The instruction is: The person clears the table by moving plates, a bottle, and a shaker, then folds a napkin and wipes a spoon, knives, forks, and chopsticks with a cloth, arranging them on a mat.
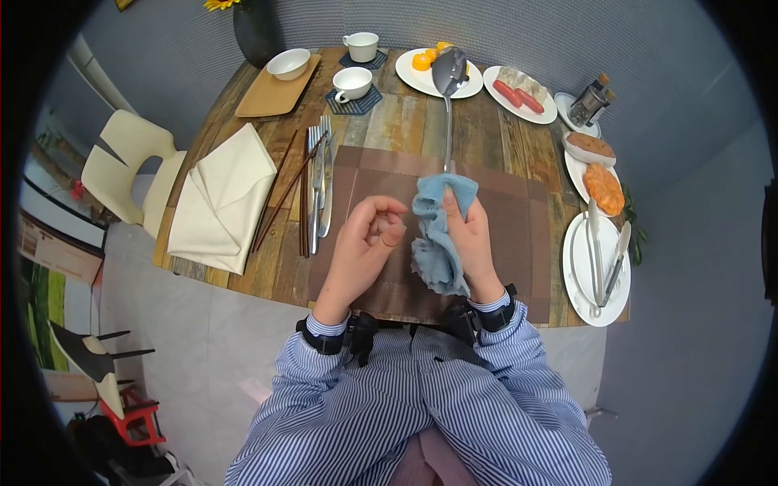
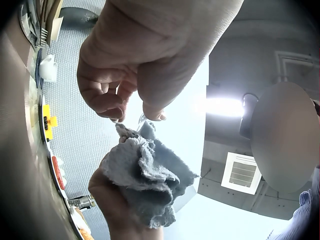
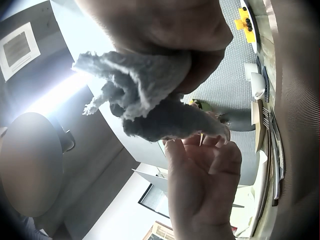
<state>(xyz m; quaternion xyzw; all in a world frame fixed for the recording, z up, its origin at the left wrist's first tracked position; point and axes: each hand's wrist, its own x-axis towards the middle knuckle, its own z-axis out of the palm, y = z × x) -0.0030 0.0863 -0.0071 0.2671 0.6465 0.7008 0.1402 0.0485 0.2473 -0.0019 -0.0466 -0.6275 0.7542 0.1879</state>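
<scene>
My right hand [image 1: 472, 243] grips a blue cloth [image 1: 436, 251] wrapped round the handle of a large metal serving spoon [image 1: 449, 74]. The spoon points away from me over the placemat, bowl outermost; its lower handle is hidden in the cloth. Just left of the cloth is my left hand [image 1: 361, 251], fingers loosely bent and nothing between them. In the left wrist view, the fingertips of the left hand [image 2: 135, 65] come close to the top of the bunched cloth [image 2: 145, 175]. The right wrist view shows the cloth [image 3: 150, 90] hanging in loose folds.
Beneath my hands lies a brown placemat [image 1: 373, 174]. Chopsticks [image 1: 305, 194], forks and knives, and a folded napkin [image 1: 223, 198] are at left. Cups [image 1: 353, 83] and food plates [image 1: 403, 73] line the far side. A plate [image 1: 574, 279] with tongs [image 1: 597, 259] is at right.
</scene>
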